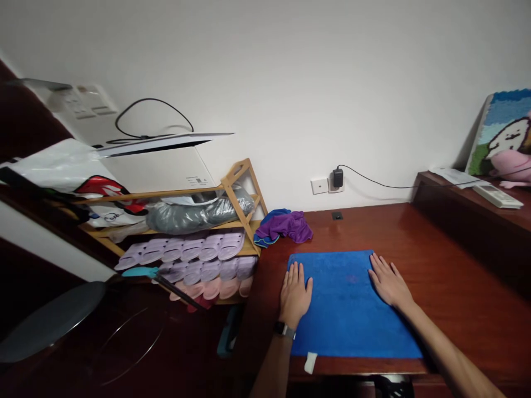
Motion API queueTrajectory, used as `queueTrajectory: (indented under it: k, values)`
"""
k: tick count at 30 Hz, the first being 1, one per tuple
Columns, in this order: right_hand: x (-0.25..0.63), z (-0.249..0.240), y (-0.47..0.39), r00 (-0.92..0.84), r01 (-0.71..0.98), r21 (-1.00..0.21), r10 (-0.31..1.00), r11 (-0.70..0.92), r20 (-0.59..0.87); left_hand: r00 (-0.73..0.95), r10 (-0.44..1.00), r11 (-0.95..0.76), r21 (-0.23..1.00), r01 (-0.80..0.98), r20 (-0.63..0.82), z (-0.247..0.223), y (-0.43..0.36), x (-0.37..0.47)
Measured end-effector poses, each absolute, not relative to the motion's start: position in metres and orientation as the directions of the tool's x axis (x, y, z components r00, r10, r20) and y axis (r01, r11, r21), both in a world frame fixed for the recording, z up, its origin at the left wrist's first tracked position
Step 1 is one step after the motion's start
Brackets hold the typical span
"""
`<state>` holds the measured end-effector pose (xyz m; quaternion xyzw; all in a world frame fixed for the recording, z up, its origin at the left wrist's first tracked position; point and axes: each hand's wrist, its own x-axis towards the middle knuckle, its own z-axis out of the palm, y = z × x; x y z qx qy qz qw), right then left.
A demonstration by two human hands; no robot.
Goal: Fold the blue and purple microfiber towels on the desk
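Note:
A blue cloth (pixel 352 309) lies spread flat on the dark red wooden desk (pixel 460 298), with a white tag (pixel 310 362) at its near edge. My left hand (pixel 295 296) rests palm down on the cloth's left edge, fingers stretched out and pointing away from me. Over the right edge, near the far right corner, my right hand (pixel 390 282) lies flat with its fingers spread. Neither hand grips anything. At the desk's far left corner, a crumpled purple cloth (pixel 286 225) sits bunched up with a blue one (pixel 267 235).
Left of the desk stands a wooden rack (pixel 238 202) holding a white box (pixel 160 171) and rows of slippers (pixel 207 246). A black charger (pixel 338 178) is plugged into the wall. A raised shelf on the right carries a remote control (pixel 498 195) and a picture (pixel 504 130).

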<state>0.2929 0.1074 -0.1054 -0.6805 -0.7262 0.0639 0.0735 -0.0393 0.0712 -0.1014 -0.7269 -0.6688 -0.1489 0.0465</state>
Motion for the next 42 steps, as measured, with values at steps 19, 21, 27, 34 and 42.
queueTrajectory:
  k: [19,21,27,34,42]
  values:
    - [0.281,-0.110,0.070,-0.075,0.981,-0.172,0.995,0.087,0.071,0.193,0.934,-0.214,0.038,0.976,0.300,-0.083,0.063,0.003]
    - [0.282,-0.111,0.070,-0.075,0.981,-0.171,0.994,0.088,0.084,0.272,0.916,-0.308,0.081,0.948,0.295,-0.082,0.057,0.043]
    - [0.287,-0.114,0.071,-0.119,0.977,-0.168,0.989,0.133,0.091,0.437,0.859,-0.494,0.214,0.843,0.266,-0.087,0.045,0.130]
    - [0.286,-0.118,0.070,-0.075,0.977,-0.191,0.988,0.100,0.131,0.312,0.913,-0.356,0.140,0.924,0.264,-0.089,0.029,0.030]
    - [0.286,-0.114,0.069,-0.072,0.980,-0.172,0.988,0.095,0.135,0.183,0.924,-0.222,0.082,0.972,0.335,-0.096,0.003,-0.033]
